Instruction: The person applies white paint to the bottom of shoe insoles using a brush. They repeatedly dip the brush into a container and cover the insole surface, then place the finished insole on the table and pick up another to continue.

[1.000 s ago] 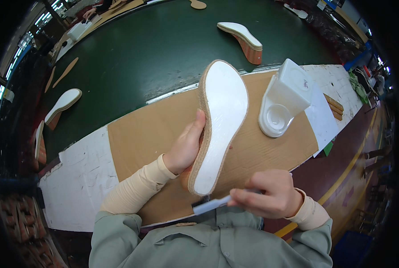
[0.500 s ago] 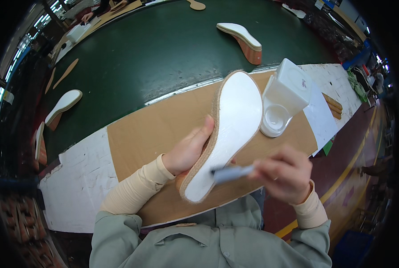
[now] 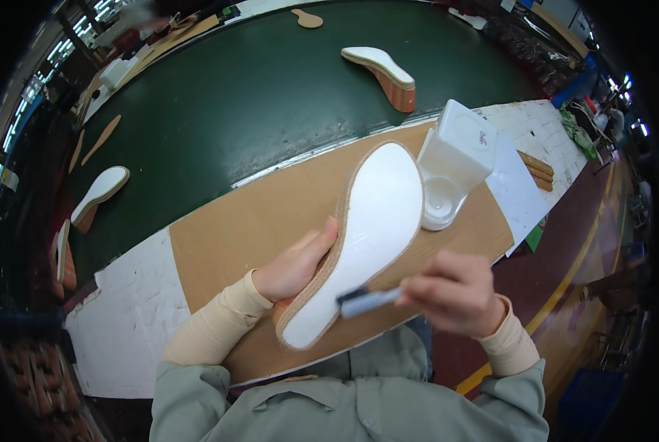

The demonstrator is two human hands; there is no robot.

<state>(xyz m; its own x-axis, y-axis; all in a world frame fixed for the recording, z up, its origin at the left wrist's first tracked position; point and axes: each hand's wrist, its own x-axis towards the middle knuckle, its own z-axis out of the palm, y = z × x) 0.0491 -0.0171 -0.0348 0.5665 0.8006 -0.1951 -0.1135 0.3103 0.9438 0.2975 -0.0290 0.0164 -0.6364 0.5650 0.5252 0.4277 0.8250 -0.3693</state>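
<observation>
A wedge shoe sole point(image 3: 379, 210) with a white top and a braided rope edge is held at a slant over the brown cardboard. My left hand point(image 3: 298, 267) grips its left side, thumb along the rope edge and fingers hidden underneath. In my right hand point(image 3: 453, 293) is a brush point(image 3: 372, 302) with a pale grey handle and dark bristles. The brush tip is over the narrow heel part of the sole, at its right edge; I cannot tell whether it touches. Just right of the sole stands a white plastic container point(image 3: 460, 141) with a round cup point(image 3: 440, 200) at its foot.
Brown cardboard point(image 3: 230, 243) covers the white bench point(image 3: 123, 324). Beyond lies a green surface point(image 3: 219, 110) bearing another wedge sole point(image 3: 382, 70), more soles point(image 3: 102, 190) at left and flat tan pieces point(image 3: 102, 140). White paper point(image 3: 517, 195) and brown sticks point(image 3: 537, 171) lie right.
The whole view has shifted, so most things appear further left and lower. The sole, still in my left hand, sits a little lower, and the brush stays by its narrow part.
</observation>
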